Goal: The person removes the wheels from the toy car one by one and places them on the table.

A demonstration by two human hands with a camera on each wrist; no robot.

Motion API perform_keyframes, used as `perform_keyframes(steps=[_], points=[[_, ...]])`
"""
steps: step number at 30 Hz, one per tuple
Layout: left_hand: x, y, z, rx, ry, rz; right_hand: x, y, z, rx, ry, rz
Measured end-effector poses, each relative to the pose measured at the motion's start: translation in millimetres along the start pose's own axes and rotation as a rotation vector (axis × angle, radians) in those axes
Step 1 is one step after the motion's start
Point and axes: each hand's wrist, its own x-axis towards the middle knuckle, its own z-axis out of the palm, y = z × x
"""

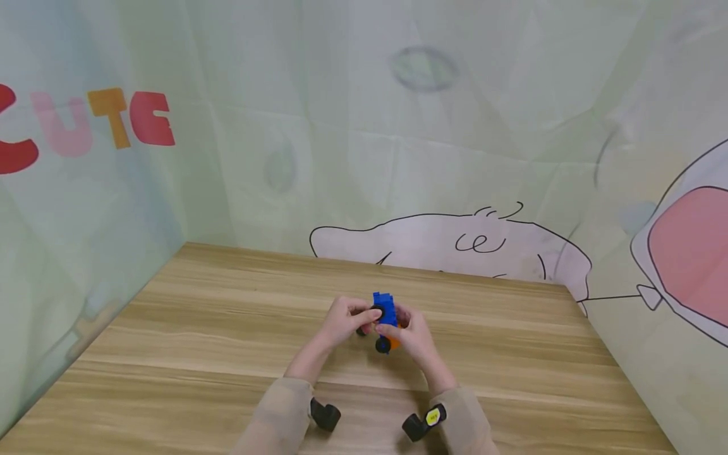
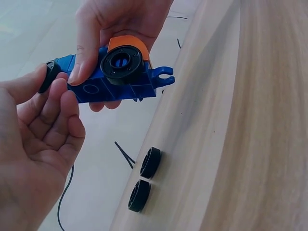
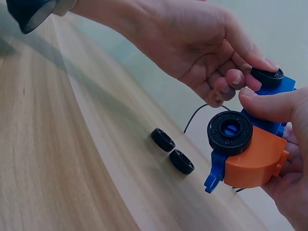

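A toy vehicle with a blue base (image 2: 137, 90) and an orange part (image 3: 257, 159) is held above the table. My right hand (image 1: 417, 333) grips its body, thumb across the blue side. At the blue end, my left hand (image 1: 344, 321) pinches a black wheel (image 3: 268, 77) against the side between thumb and fingers. Another black wheel (image 2: 108, 72) sits on the same side, beside the orange part, with blue showing through its hub. From that end sticks out a blue forked hitch (image 2: 163, 76). The far side of the vehicle is mostly hidden.
Two loose black wheels, a nearer wheel (image 3: 182, 162) and its neighbour (image 3: 162, 139), stand on the wooden table (image 1: 227, 354) below the hands. A printed cloth backdrop (image 1: 341, 126) rises behind the table and along its sides. Both sleeves carry black wrist-camera mounts.
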Motion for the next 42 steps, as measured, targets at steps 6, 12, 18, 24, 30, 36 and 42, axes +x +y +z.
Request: perform_keyframes(steps=[6,12,18,24,30,36,42], points=[[-2.3,9.2,1.2,-0.015,-0.008,0.003,-3.6,-4.8,1.2,-0.006,0.022,0.008],[1.2,-4.5,1.3,-0.015,-0.003,0.012,-1.3,0.4,0.1,-0.007,0.027,0.000],[1.6,-7.7,1.6,-0.017,-0.001,0.030,-0.3,2.0,0.0,-0.014,0.032,-0.001],[1.0,-6.4,2.0,-0.038,0.009,0.023,0.8,2.4,0.2,-0.038,0.042,-0.004],[0.7,-6.7,2.5,-0.069,0.012,0.002,-0.4,0.9,1.2,-0.052,0.045,-0.008],[0.4,-6.3,2.5,-0.085,0.010,0.002,-1.3,-0.9,2.8,-0.078,0.065,-0.024],[-0.1,-6.7,2.5,-0.082,0.011,0.011,-0.5,-0.5,4.1,-0.089,0.071,-0.038]])
